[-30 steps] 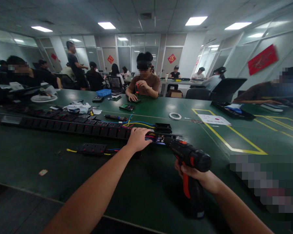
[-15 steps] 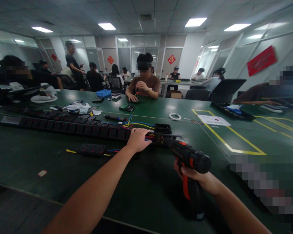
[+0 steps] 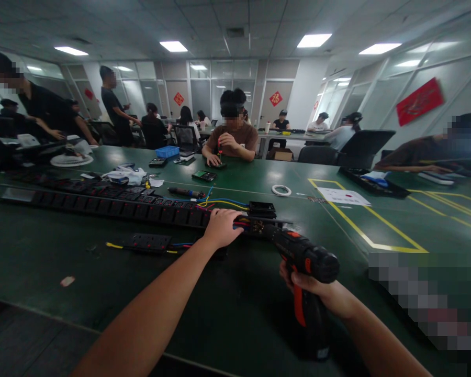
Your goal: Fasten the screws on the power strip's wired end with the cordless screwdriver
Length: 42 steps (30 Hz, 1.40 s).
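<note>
1. The green tabletop (image 3: 121, 293) carries everything; its near edge slants across the lower left of the view.
2. Across it, by the far edge, a co-worker (image 3: 237, 136) bends over a small device with a screwdriver.
3. The long power strip (image 3: 141, 210) lies from near the tabletop's left edge to its middle, its right end open over coloured wires and a small circuit board (image 3: 258, 226).
4. The cordless drill (image 3: 300, 251) leans in from the right, its nose at that open end. The chuck hides the bit, so contact with a screw cannot be told.
5. The right hand (image 3: 312, 283) has its fingers wrapped round the drill's handle; whether one presses the trigger cannot be made out.
6. The left hand (image 3: 223, 228) lies palm down over the strip, just left of the board, thumb apart from the other fingers. Whether the hidden fingertips grip the far side cannot be told.
7. A short socket block (image 3: 147, 242) lies nearer the person, left of the left hand, with wires from both ends.
8. An open black case (image 3: 261, 207) sits just beyond the strip's open end, blue and yellow wires running to it.
9. The work looks to be at the drilling or screwdriving stage on the board end. In my judgement, it calls for a steady strip, a bit in line with its spot, and loose wires clear of the chuck.
</note>
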Motion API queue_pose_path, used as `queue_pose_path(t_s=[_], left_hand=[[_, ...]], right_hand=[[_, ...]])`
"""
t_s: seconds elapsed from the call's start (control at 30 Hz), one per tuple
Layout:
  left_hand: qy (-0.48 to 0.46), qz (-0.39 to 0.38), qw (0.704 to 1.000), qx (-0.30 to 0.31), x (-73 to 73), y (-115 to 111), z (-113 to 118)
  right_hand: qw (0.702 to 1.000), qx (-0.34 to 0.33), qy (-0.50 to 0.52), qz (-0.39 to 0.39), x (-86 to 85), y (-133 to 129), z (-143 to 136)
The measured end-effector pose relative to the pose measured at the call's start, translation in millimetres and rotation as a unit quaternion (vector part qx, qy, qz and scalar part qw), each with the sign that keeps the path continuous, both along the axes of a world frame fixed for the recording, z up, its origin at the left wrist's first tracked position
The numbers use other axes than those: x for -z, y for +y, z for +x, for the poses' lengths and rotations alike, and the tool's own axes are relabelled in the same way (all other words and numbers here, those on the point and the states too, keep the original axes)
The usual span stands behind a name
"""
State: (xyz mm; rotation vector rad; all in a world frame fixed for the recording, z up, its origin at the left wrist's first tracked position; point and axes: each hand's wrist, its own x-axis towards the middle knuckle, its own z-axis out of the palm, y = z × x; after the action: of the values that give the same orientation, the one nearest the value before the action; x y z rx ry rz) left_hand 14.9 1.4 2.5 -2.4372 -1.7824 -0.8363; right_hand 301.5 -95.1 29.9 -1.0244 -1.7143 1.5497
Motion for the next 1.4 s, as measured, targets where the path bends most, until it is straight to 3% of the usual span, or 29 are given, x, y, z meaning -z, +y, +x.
queue_pose_path(t_s=[0.93, 1.4], left_hand=[[0.011, -0.006, 1.0, -0.002, -2.6, -3, 0], [0.009, 0.0, 1.0, 0.001, -1.3, -2, -1]], right_hand=[[1.0, 0.002, -0.008, 0.007, 1.0, 2, 0], [1.0, -0.014, -0.009, 0.001, 11.5, 8, 4]])
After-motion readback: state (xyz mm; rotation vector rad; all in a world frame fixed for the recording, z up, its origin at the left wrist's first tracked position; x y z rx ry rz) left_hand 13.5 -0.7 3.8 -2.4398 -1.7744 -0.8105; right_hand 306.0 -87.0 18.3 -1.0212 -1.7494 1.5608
